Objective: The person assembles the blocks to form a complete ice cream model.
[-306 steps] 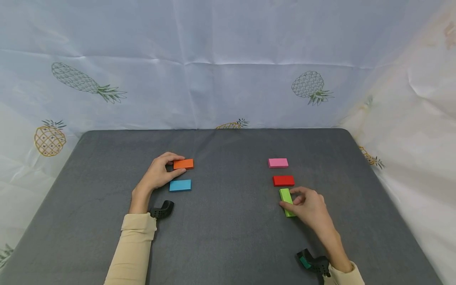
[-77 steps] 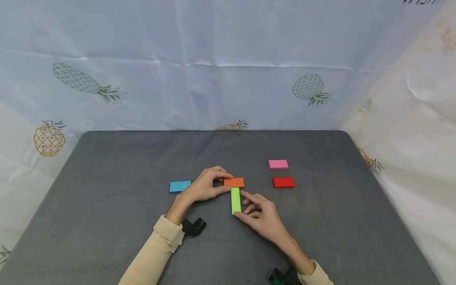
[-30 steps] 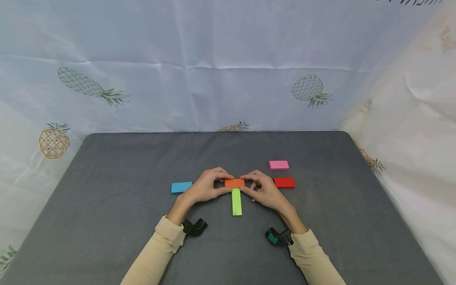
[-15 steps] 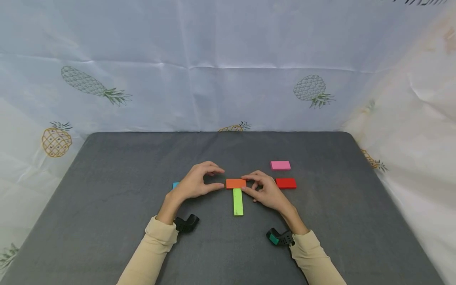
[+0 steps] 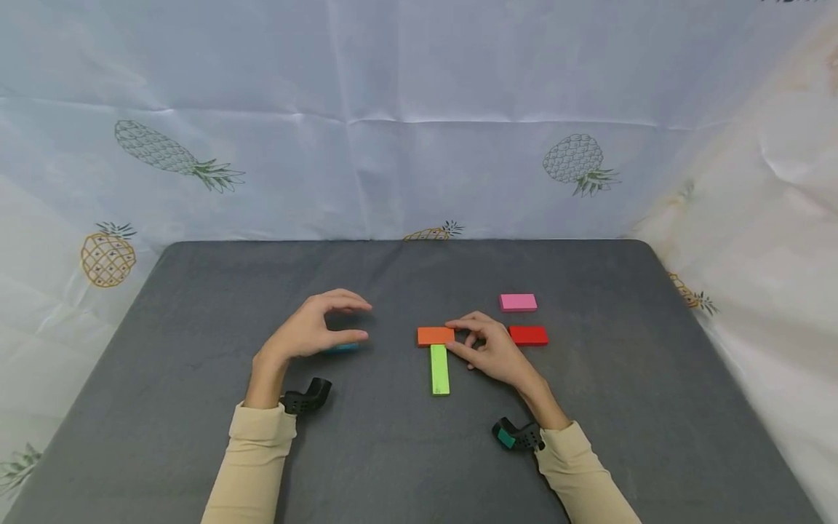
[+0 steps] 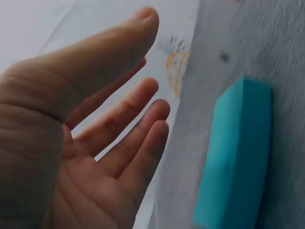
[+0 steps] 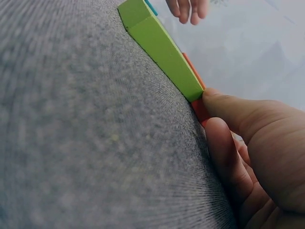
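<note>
Orange block (image 5: pixel 434 335), green block (image 5: pixel 440 371) form T; blue block (image 6: pixel 236 160), red block (image 5: pixel 529 335), pink block (image 5: pixel 518 303) lie apart. Left hand (image 5: pixel 313 325) empty, fingers parted; right hand (image 5: pixel 495 352) pinches orange block.

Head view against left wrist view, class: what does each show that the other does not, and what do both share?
Only the head view shows the right hand, the green block and the pink block. Only the left wrist view shows the palm of the left hand and a broad stretch of the blue block, mostly hidden behind that hand in the head view. Both share the grey table and the pineapple-printed cloth.
</note>
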`<state>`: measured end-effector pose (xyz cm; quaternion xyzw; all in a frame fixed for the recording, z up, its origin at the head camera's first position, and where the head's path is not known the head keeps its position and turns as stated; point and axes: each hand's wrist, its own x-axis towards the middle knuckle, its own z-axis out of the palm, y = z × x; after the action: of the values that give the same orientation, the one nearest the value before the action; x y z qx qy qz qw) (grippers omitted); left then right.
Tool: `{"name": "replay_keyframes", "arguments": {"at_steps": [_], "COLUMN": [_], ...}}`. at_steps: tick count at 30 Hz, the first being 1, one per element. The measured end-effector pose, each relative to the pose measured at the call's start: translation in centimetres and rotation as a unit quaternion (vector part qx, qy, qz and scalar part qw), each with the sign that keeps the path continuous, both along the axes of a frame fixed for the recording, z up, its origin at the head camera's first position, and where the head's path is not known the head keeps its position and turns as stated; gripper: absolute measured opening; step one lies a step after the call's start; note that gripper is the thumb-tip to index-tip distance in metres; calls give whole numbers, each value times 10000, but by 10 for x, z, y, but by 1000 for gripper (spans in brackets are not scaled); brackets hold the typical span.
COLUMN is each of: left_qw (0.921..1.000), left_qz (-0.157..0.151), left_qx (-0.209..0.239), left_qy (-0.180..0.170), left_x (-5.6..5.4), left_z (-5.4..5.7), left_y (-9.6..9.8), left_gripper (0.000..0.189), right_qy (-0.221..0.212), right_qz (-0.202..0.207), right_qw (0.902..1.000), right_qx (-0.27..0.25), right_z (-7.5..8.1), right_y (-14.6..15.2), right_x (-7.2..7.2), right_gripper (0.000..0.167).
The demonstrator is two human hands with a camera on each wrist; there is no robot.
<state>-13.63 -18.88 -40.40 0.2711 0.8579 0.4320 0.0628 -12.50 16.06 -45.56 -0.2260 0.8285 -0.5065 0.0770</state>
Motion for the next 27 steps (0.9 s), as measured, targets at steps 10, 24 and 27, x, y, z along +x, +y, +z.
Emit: {"name": "replay_keyframes", "arguments": {"at_steps": [10, 24, 27], "left_qw": [9994, 9948, 9937], "left_qz": [129, 140, 132], "left_qx": [-109, -632, -704], "left_qy": [-314, -790, -866], "left_x": [0, 1, 2], "left_z": [-2, -4, -5], "left_y": [-26, -41, -41], "left_gripper": [44, 43, 43], "right_qy": [228, 117, 108], "right_qz": [30, 53, 57], "right_qw": [9997, 9999, 9999], "right_qx": [-13, -13, -19], "right_z": [-2, 0, -1], "right_y": [2, 2, 1], "right_x": [-2, -1, -1], "right_gripper": [35, 36, 36]}}
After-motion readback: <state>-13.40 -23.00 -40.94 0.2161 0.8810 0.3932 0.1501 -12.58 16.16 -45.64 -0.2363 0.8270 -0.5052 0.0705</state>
